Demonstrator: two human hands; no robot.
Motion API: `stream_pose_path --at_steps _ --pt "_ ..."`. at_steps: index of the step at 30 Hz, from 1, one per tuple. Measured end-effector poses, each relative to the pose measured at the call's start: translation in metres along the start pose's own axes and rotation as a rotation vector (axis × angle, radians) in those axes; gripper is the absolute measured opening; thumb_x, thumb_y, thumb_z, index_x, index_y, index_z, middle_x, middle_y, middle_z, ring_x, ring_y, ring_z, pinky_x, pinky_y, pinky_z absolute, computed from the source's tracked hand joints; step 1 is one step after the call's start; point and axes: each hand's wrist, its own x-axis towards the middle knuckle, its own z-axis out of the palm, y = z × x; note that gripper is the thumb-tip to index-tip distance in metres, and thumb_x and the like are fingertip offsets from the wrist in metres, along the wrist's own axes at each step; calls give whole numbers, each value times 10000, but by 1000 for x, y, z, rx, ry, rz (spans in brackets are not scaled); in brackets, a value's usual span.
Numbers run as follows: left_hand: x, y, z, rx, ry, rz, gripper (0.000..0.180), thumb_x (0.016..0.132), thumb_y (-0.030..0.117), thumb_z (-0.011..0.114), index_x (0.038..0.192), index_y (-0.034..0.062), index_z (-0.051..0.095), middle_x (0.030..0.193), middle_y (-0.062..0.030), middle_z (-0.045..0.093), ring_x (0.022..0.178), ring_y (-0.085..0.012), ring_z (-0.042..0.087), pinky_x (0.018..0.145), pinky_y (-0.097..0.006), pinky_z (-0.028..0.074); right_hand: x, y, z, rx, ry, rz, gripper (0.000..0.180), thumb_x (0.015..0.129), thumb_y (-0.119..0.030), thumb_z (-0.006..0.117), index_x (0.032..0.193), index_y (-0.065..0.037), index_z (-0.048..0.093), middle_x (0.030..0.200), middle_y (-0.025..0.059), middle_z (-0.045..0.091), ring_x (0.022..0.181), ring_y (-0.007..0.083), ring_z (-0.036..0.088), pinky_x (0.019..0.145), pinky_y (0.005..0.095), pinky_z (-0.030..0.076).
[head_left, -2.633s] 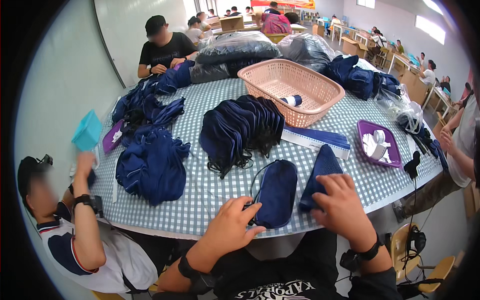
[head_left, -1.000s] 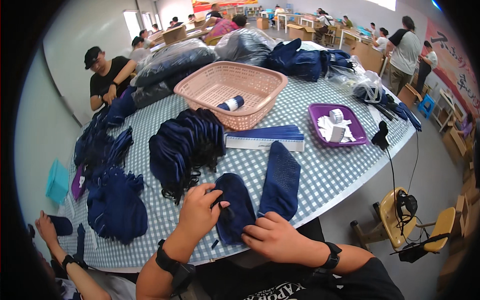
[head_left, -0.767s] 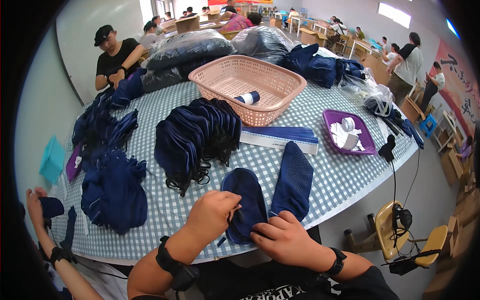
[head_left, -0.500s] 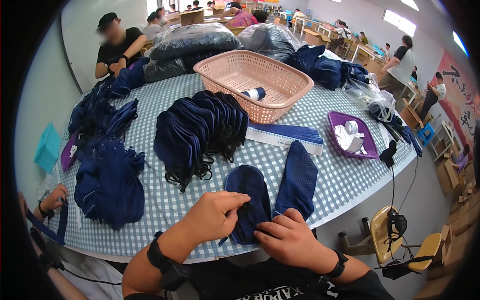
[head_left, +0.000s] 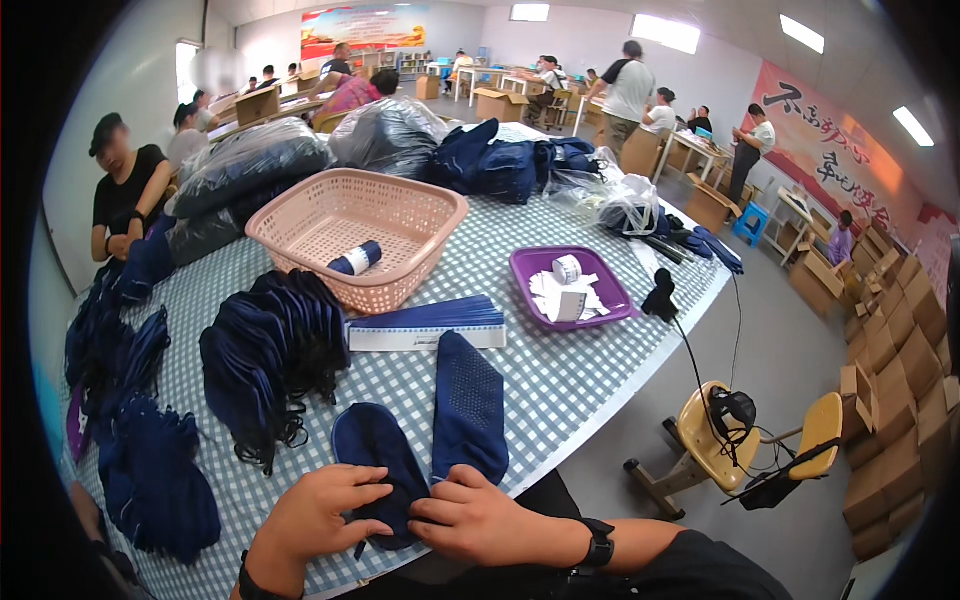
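Head cam: left hand [head_left: 318, 510] spread over the eye mask [head_left: 380, 445], nearside of the pink basket [head_left: 365, 293]. Right hand [head_left: 480, 520] bunched, can't tell on what; tugging could skew the sock [head_left: 468, 395] beside it.

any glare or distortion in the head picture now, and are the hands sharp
Head view: the rectangular white ceiling light is blown out; pale highlights streak the clear plastic bag of dark cloth; fisheye bends the grey-blue-and-white checked tablecloth edge, with black corners; left hand and right hand look fairly sharp.
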Motion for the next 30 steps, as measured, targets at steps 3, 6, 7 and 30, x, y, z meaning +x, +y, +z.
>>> stream_pose_path --at_steps 3,6,7,30 --pt "1 -4 5 64 33 -17 408 687 224 875 1032 38 762 1099 -133 736 990 -306 697 867 -375 548 -2 4 3 -11 8 -3 240 802 -163 693 1021 -66 701 1089 62 652 917 196 576 883 376 409" --pt "4 -2 7 62 24 4 379 695 217 870 1016 43 766 1057 -121 746 938 -292 708 836 -370 553 -5 4 5 10 31 16 228 804 -165 713 1010 -67 705 1079 63 657 911 194 580 880 375 409" --pt "2 -4 10 52 37 6 378 688 232 874 1002 48 772 1031 -114 752 907 -280 714 819 -367 555 -5 4 5 23 41 28 225 801 -167 723 1003 -67 707 1075 63 660 908 194 584 879 374 410" --pt "1 -7 8 -47 -100 -62 273 684 149 865 945 93 802 1116 -117 740 967 -276 708 843 -363 556 6 2 0 -39 116 3 190 778 -236 725 934 -137 679 998 -3 609 852 192 536 788 397 356"
